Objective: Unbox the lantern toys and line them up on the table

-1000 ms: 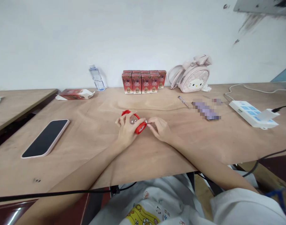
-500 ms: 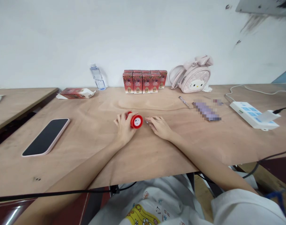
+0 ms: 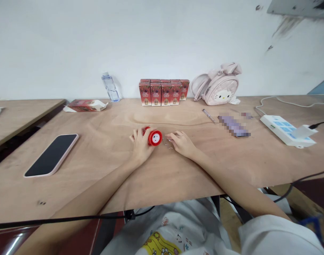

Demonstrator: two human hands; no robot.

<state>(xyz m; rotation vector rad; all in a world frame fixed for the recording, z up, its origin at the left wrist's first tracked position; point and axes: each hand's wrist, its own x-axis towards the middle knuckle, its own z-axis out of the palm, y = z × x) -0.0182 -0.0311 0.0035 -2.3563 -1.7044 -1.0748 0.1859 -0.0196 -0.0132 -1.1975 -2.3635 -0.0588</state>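
Note:
My left hand (image 3: pixel 140 144) is wrapped round a small red round toy (image 3: pixel 154 137) that lies on its side on the wooden table (image 3: pixel 162 177), its white-faced end turned toward me. My right hand (image 3: pixel 182 143) rests on the table just right of the toy, fingers curled and pinched on a thin metal wire piece (image 3: pixel 166 143) that lies between the hand and the toy.
A black phone (image 3: pixel 52 154) lies at the left. A water bottle (image 3: pixel 110 88), red boxes (image 3: pixel 163 92), an opened red box (image 3: pixel 85 105) and a pink bag (image 3: pixel 217 88) line the back. A screwdriver (image 3: pixel 208 115) and a white power strip (image 3: pixel 286 129) with cables lie at right.
The red toy was turned so its white-faced end points toward me. My right hand drew a little away from it to the right, with the thin wire now showing on the table.

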